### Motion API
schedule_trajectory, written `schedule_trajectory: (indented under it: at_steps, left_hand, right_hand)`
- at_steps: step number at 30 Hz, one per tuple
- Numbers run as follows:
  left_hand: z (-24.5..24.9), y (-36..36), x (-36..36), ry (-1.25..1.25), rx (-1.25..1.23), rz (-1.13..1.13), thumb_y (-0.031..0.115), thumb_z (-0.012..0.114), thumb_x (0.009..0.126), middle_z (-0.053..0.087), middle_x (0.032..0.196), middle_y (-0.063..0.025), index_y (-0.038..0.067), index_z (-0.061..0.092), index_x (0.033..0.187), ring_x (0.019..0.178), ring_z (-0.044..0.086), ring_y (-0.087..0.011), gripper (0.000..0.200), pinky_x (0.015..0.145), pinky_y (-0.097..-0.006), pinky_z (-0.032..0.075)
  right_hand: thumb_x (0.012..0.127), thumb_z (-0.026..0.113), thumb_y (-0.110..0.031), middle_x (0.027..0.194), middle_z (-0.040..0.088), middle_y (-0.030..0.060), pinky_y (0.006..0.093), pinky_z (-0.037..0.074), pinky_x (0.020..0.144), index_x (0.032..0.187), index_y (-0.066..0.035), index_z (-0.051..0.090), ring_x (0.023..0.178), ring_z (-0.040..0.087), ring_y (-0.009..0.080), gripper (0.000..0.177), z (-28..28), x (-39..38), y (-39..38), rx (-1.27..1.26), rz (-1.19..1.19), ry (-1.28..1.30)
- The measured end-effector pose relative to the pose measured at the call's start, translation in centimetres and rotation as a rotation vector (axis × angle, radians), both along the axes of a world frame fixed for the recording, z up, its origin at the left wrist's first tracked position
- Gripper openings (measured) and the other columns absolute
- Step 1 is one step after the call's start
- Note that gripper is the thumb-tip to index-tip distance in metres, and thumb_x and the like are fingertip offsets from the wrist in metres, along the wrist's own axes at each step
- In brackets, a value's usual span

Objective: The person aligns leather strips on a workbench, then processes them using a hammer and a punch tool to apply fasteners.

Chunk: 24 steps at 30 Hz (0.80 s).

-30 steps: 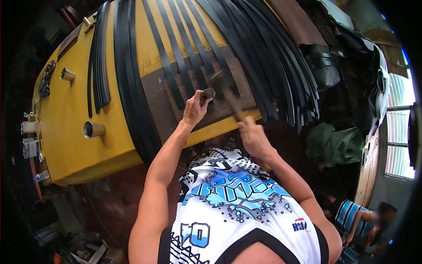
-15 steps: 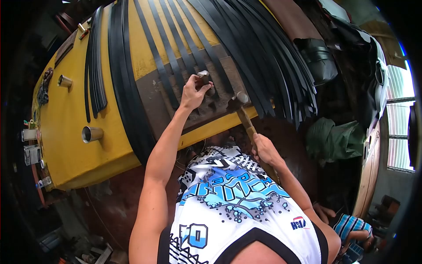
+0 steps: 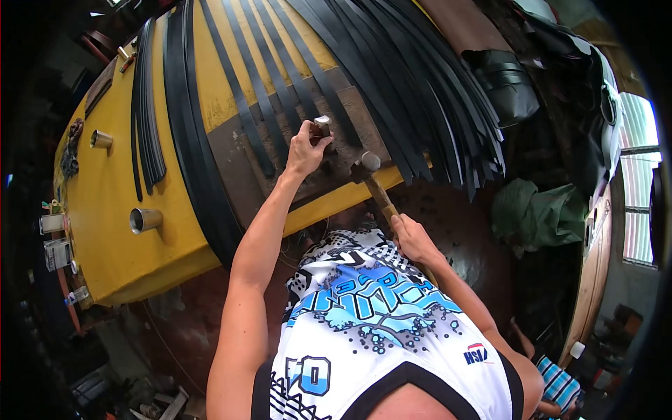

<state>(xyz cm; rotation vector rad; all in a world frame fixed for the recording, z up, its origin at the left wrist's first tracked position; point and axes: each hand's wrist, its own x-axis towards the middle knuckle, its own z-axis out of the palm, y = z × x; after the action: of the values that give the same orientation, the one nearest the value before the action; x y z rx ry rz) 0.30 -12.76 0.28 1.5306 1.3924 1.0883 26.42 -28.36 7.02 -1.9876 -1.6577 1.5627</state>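
My left hand (image 3: pixel 306 149) is closed around a short metal punch (image 3: pixel 322 122), its shiny top pointing up. The punch stands over the ends of several narrow black strips (image 3: pixel 329 91), which lie side by side on a dark work board (image 3: pixel 225 157). My fingers hide its lower end. In my right hand (image 3: pixel 415 240) is the wooden handle of a hammer (image 3: pixel 380 194). The hammer's round metal head is near the table's front edge, to the right of the punch and apart from it.
Black strips lie in bundles on the yellow table (image 3: pixel 112 224), with a thick pile (image 3: pixel 427 105) at right overhanging its edge. Two metal cups (image 3: pixel 145 220) stand at left. A green bag-like cloth (image 3: pixel 535 215) is at right. Another person's striped garment (image 3: pixel 558 381) shows at lower right.
The hammer and my right hand have moved a little to the left, bringing the hammer head nearer the punch. My left hand keeps its hold on the punch. The view has shifted slightly.
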Motion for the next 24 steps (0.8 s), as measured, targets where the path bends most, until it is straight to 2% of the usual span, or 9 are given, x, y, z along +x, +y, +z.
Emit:
schedule_trajectory:
  at_steps: [13, 19, 21, 22, 24]
  left_hand:
    - [-0.2, -0.5, 0.1, -0.031, 0.041, -0.020, 0.002, 0.060, 0.088, 0.069, 0.096, -0.0151, -0.002, 0.047, 0.104, 0.095, 0.068, -0.0231, 0.021, 0.079, -0.0319, 0.055]
    - [-1.4, -1.4, 0.5, -0.040, 0.120, -0.018, 0.001, 0.062, 0.087, 0.069, 0.093, -0.0140, -0.001, 0.047, 0.101, 0.092, 0.069, -0.0227, 0.021, 0.074, -0.0307, 0.054]
    - [-2.9, -1.7, 0.6, -0.018, 0.156, -0.004, 0.002, 0.063, 0.086, 0.069, 0.092, -0.0138, 0.001, 0.047, 0.100, 0.091, 0.069, -0.0227, 0.022, 0.073, -0.0305, 0.054]
    - [-3.3, -1.8, 0.5, 0.009, 0.191, 0.008, 0.004, 0.064, 0.086, 0.069, 0.090, -0.0137, 0.002, 0.047, 0.100, 0.089, 0.069, -0.0227, 0.022, 0.072, -0.0304, 0.054]
    - [-3.5, -2.0, 0.5, 0.030, 0.234, 0.039, 0.006, 0.066, 0.086, 0.069, 0.089, -0.0141, 0.003, 0.047, 0.099, 0.087, 0.069, -0.0238, 0.023, 0.070, -0.0314, 0.053]
  right_hand:
    - [0.099, 0.035, -0.042, 0.077, 0.058, 0.0295, 0.0488, 0.043, 0.068, 0.091, 0.004, 0.049, 0.078, 0.058, 0.0468, 0.049, -0.4, 0.3, 0.1, 0.010, 0.038, -0.003]
    - [0.099, 0.037, -0.040, 0.071, 0.058, 0.0282, 0.0471, 0.043, 0.064, 0.090, 0.005, 0.049, 0.069, 0.058, 0.0435, 0.047, 1.5, -0.3, 0.2, 0.022, 0.055, -0.027]
    - [0.100, 0.037, -0.037, 0.065, 0.057, 0.0219, 0.0423, 0.044, 0.059, 0.091, 0.004, 0.049, 0.060, 0.057, 0.0330, 0.043, 2.8, -0.6, 0.3, 0.047, 0.043, 0.031]
    - [0.100, 0.037, -0.037, 0.065, 0.057, 0.0219, 0.0423, 0.044, 0.059, 0.091, 0.004, 0.049, 0.060, 0.057, 0.0330, 0.043, 3.9, -1.0, 0.6, 0.051, 0.057, 0.029]
    - [0.101, 0.037, -0.037, 0.060, 0.053, 0.0117, 0.0340, 0.043, 0.053, 0.093, 0.002, 0.048, 0.053, 0.053, 0.0193, 0.041, 7.1, -2.0, 1.3, 0.144, -0.013, 0.225]
